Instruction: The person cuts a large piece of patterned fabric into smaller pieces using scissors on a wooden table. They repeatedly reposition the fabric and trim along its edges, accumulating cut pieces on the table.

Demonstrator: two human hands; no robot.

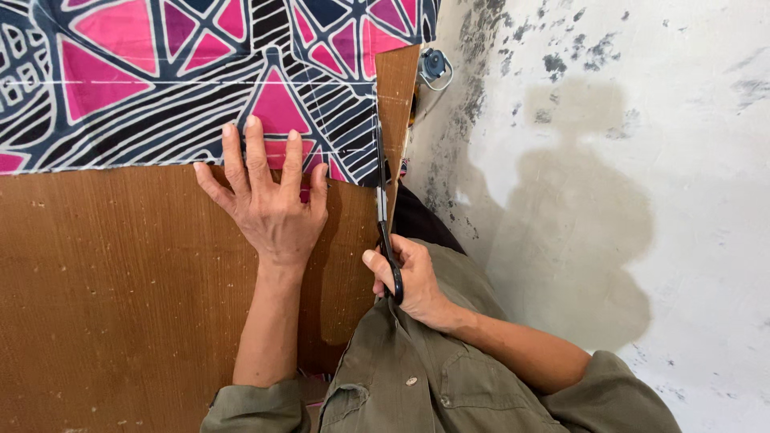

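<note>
Pressing flat with spread fingers, my left hand pins the lower edge of the navy, pink and white geometric-patterned fabric to the brown wooden board. Right of that board's edge, my right hand grips the black-handled scissors, blades running up along the fabric's right edge. Beyond the board lies a stained whitish floor

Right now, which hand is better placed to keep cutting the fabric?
The right hand: it grips the black scissors, blades at the patterned fabric edge. The left hand lies flat, fingers on the cloth.
</note>
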